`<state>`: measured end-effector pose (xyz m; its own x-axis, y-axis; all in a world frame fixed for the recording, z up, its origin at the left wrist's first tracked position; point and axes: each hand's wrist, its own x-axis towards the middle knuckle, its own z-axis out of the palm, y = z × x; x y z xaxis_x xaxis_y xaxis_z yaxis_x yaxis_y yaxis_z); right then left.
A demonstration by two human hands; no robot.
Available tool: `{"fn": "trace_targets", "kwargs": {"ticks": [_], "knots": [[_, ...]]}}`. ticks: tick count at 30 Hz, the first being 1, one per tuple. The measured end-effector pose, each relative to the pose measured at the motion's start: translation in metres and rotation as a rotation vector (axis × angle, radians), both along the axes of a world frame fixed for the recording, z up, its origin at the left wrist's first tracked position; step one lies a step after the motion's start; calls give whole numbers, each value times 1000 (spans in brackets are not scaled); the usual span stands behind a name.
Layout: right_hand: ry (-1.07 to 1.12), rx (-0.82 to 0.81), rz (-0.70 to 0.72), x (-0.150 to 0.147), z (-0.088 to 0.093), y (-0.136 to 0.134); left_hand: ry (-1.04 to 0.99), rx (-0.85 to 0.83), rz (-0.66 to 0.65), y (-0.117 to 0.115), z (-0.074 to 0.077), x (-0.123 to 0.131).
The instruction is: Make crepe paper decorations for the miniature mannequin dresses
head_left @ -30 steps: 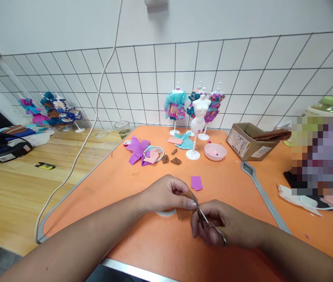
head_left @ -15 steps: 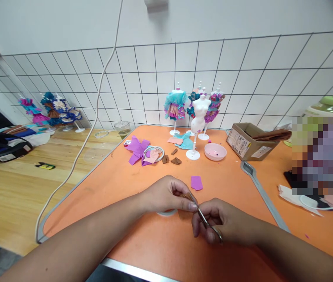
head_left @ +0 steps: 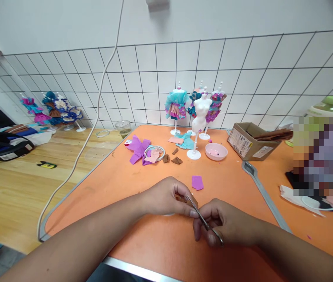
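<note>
My left hand (head_left: 170, 199) pinches a small piece of brown paper (head_left: 190, 201) above the orange table (head_left: 143, 243). In my right hand (head_left: 220, 221) are small metal scissors (head_left: 204, 221), thumb and fingers around the handles. Their blades point up and left, over the brown paper beside my left fingertips. Just beyond my hands lies a purple square (head_left: 197, 183). Behind it are folded brown pieces (head_left: 177, 160), and a bare white mannequin (head_left: 202, 113) stands upright on its stand.
Dressed mannequins (head_left: 177, 105) stand near the tiled wall. A pink bowl (head_left: 216, 151) and a cardboard box (head_left: 252, 143) are at the right rear. Purple paper (head_left: 138, 149) lies left, partly under a ring. A white cable (head_left: 96, 121) hangs at left.
The scissors and the brown paper have shifted slightly between my hands, and the blades look a little closer together. The whole view has moved slightly.
</note>
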<state>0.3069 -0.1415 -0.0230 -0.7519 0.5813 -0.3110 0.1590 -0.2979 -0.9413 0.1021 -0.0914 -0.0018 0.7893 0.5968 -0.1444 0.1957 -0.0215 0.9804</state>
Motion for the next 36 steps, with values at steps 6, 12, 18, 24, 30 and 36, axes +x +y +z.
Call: {"fn": "trace_targets", "kwargs": {"ticks": [6, 12, 18, 24, 30, 36], "knots": [[12, -15, 13, -1, 0, 0, 39, 5, -21, 1, -1, -2], [-36, -28, 18, 0, -1, 2, 77, 31, -51, 3, -2, -3], [53, -9, 45, 2, -5, 3, 64, -1, -66, 3, -5, -3], [26, -21, 46, 5, -4, 3, 69, -72, -47, 2, -8, -1], [51, 297, -449, 15, 4, 13, -65, -50, -44, 5, 1, -4], [136, 138, -322, 5, -8, 13, -160, -57, -117, 1, 5, -4]]}}
